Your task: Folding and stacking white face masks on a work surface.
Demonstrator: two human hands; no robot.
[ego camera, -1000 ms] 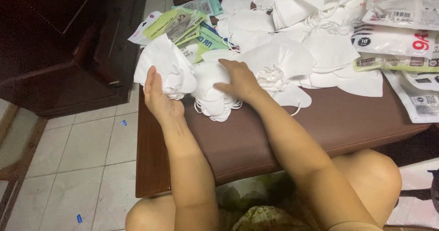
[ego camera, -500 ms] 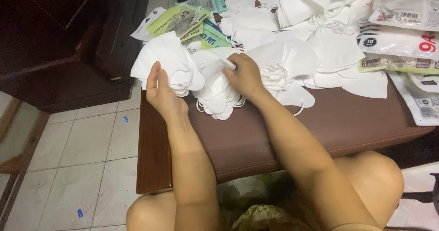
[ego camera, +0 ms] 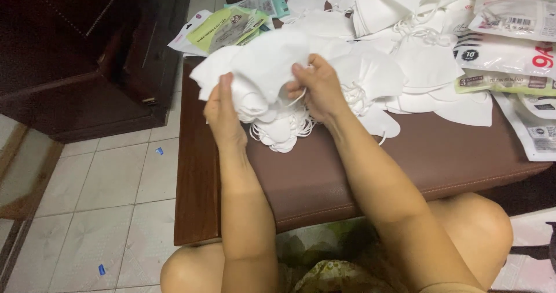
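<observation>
Mask: we see one white face mask (ego camera: 269, 67) lifted just above the stack of masks (ego camera: 278, 128) on the brown bench (ego camera: 440, 154).
Left grip: our left hand (ego camera: 226, 110) is clamped on the mask's lower left edge.
Right grip: our right hand (ego camera: 318, 87) pinches its right edge, fingers together.
Count: two hands, one mask held; the loose white masks (ego camera: 417, 61) behind the stack are too heaped to count.

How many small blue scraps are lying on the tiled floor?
2. One blue scrap lies on the tiled floor beside the brown table's left edge; the other blue scrap lies near the bottom left. More may be hidden under the table.
</observation>
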